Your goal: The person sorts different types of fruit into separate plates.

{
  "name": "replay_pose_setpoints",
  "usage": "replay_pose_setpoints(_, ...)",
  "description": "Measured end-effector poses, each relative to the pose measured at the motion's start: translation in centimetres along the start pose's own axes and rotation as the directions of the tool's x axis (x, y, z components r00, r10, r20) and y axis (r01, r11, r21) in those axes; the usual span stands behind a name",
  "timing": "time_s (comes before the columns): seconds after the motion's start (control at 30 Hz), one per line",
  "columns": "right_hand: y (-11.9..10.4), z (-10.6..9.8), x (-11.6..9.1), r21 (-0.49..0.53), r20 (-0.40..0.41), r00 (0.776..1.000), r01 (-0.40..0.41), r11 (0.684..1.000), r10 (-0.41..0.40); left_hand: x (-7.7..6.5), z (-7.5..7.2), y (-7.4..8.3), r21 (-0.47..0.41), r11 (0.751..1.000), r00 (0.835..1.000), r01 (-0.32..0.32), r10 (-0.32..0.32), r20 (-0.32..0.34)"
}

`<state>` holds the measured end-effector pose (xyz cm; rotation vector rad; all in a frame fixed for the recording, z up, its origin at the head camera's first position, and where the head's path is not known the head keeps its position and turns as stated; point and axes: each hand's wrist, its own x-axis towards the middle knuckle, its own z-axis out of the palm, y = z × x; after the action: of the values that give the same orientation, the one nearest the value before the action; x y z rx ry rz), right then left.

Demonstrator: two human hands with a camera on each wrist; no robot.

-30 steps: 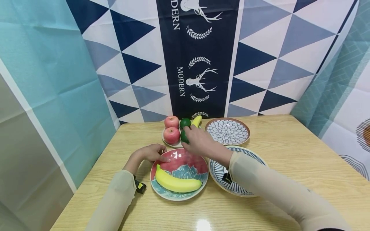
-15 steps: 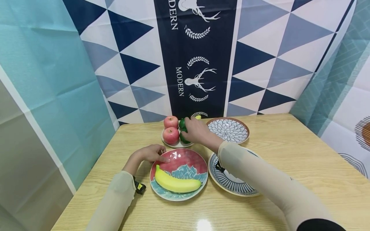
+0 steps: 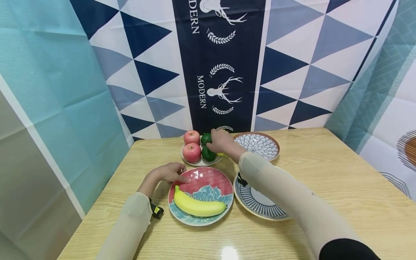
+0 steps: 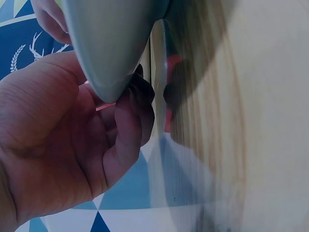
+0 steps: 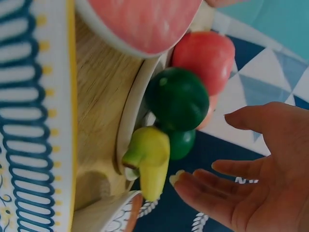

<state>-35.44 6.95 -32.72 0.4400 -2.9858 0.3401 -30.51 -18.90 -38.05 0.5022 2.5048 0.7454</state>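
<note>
My left hand [image 3: 170, 172] grips the left rim of a red and teal plate [image 3: 212, 177], thumb over the edge; in the left wrist view the fingers [image 4: 126, 140] curl under the rim. A large yellow banana [image 3: 198, 206] lies on that plate. Behind it, a white plate [image 3: 197, 163] bears two red apples [image 3: 191, 152], two dark green round fruits [image 3: 208, 154] and a second banana [image 5: 153, 159]. My right hand [image 3: 222, 141] hovers over that banana, hiding much of it in the head view. The right wrist view shows its fingers spread, holding nothing.
A blue-striped plate [image 3: 260, 207] stands right of the red one, partly under the right sleeve [image 3: 276, 180]. Behind it sits a brown-rimmed plate with a petal pattern [image 3: 260, 144]. Patterned cloth [image 3: 286, 72] hangs behind the wooden table [image 3: 341, 173].
My right hand has moved right and slightly back, from over the dark green fruits to over the second banana. My left hand has stayed on the red plate's rim.
</note>
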Motion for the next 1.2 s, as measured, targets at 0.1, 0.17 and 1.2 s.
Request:
replay_pose_setpoints(0.1, 0.6, 0.1, 0.6, 0.049, 0.034, 0.999, -0.025, 0.998, 0.023, -0.1, 0.0, 0.1, -0.002, 1.000, 1.000, 0.006, -0.006, 0.000)
replay_pose_setpoints(0.17, 1.0, 0.2, 1.0, 0.071, 0.047, 0.998, -0.039, 0.997, 0.036, -0.2, 0.0, 0.1, -0.004, 1.000, 1.000, 0.006, -0.006, 0.001)
replay_pose_setpoints(1.2, 2.2, 2.2, 3.7, 0.117, 0.116, 0.983, -0.154, 0.981, 0.140, -0.1, 0.2, 0.2, -0.013, 1.000, 1.000, 0.005, -0.005, 0.002)
